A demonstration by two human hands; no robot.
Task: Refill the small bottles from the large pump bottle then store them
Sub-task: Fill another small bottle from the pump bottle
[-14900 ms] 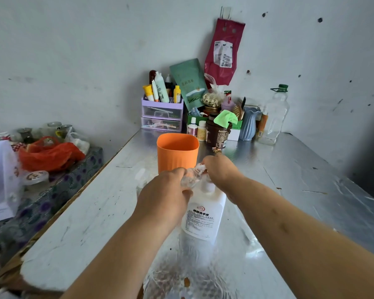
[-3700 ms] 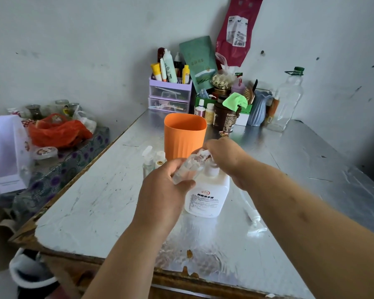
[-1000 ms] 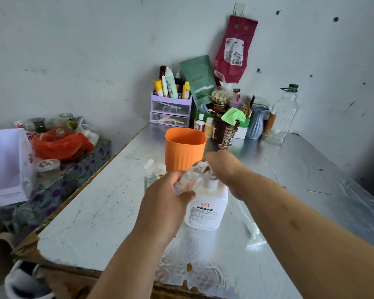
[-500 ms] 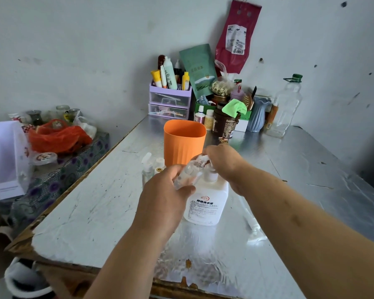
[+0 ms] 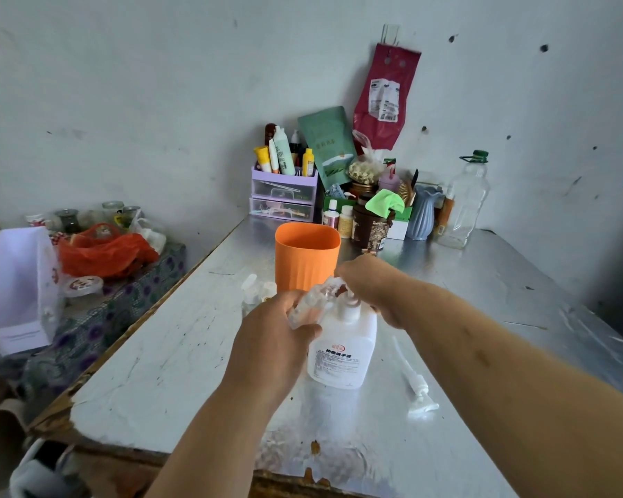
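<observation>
Tabletop [image 5: 166,372] of scratched sheet metal carries the work. The large pump bottle [image 5: 342,354] stands upright near its front edge, with the orange cup [image 5: 306,260] just behind it. The step in hand looks like the filling itself. The right hand [image 5: 367,282] is bent down over the pump head, fingers curled over it. The left hand [image 5: 267,339] wraps its fingers round a small clear bottle [image 5: 310,307], tilted so its mouth meets the nozzle.

The next move probably calls for steady presses with that mouth kept under the spout, then capping the bottle and putting it away, perhaps in the cup.

Two more small bottles [image 5: 252,291] stand beside the cup, half hidden behind the left hand. A loose pump with dip tube [image 5: 416,386] lies on the metal to the right of the large bottle.

The nozzle tip, the right fingertips and the fill level in the clear bottle cannot be made out.
</observation>
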